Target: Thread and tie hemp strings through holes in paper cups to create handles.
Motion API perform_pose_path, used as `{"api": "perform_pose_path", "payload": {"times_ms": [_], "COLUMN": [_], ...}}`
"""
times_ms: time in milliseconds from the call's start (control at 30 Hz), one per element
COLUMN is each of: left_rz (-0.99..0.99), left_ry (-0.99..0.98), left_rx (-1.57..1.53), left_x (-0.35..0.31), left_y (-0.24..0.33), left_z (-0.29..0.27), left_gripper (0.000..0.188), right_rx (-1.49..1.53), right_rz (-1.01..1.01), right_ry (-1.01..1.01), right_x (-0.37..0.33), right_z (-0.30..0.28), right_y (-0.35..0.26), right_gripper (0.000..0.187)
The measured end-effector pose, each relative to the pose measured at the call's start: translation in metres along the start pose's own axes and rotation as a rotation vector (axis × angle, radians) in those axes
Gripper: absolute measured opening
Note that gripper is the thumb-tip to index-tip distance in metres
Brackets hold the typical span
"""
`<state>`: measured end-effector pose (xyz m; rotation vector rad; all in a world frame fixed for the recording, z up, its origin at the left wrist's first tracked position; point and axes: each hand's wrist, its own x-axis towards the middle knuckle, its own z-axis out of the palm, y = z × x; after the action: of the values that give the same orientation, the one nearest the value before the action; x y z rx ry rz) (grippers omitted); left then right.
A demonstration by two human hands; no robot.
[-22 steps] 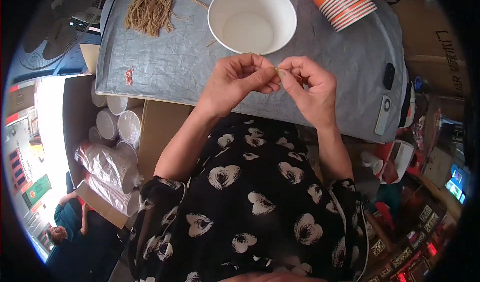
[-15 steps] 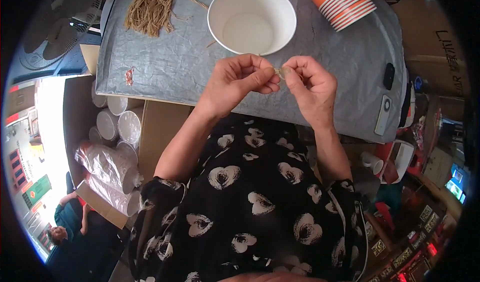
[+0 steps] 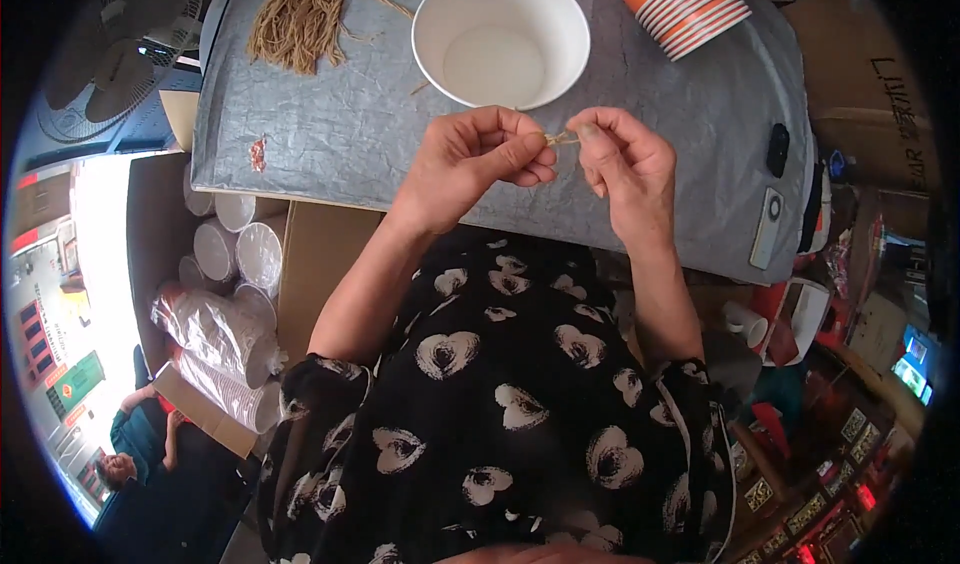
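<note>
On the desk (image 3: 360, 134), we located the bowl (image 3: 500, 6) just beyond our left hand (image 3: 465, 164), twine (image 3: 303, 22) at left, cups (image 3: 688, 6) and remote (image 3: 766, 232) at right. With fingers narrowed, our left and right hand (image 3: 632, 162) pinched the cord (image 3: 565, 140) between them. Since the earlier frame, our hands had separated, exposing more cord.

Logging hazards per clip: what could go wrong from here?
The thin tan twisted strand stretched between left hand and right hand could slip from the fingertips.

Knuckles might nudge the deep round white tub just beyond.

The tan stringy cord bundle's loose ends could tangle.
</note>
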<state>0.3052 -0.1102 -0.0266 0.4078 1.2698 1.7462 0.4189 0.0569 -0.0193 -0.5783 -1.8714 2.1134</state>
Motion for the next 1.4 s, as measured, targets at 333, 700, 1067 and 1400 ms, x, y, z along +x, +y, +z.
{"api": "perform_pose_path", "payload": {"times_ms": [333, 700, 1067, 1400], "left_rz": [0.007, 0.071, 0.060, 0.145], "left_ry": [-0.024, 0.003, 0.157, 0.165], "left_rx": [-0.038, 0.054, -0.166, 0.061], "left_x": [0.001, 0.001, 0.004, -0.001], "left_y": [0.001, 0.001, -0.013, -0.011], "left_z": [0.003, 0.003, 0.005, 0.007], "left_gripper": [0.020, 0.018, 0.012, 0.013], "right_rx": [0.005, -0.124, -0.500, -0.487], "right_rz": [0.026, -0.051, -0.558, -0.549], "right_ry": [-0.100, -0.068, 0.051, 0.064], "right_x": [0.000, 0.000, 0.002, 0.001], "right_z": [0.000, 0.005, 0.017, 0.018], "right_y": [0.003, -0.001, 0.008, 0.007], "right_gripper": [0.015, 0.012, 0.017, 0.011]}}
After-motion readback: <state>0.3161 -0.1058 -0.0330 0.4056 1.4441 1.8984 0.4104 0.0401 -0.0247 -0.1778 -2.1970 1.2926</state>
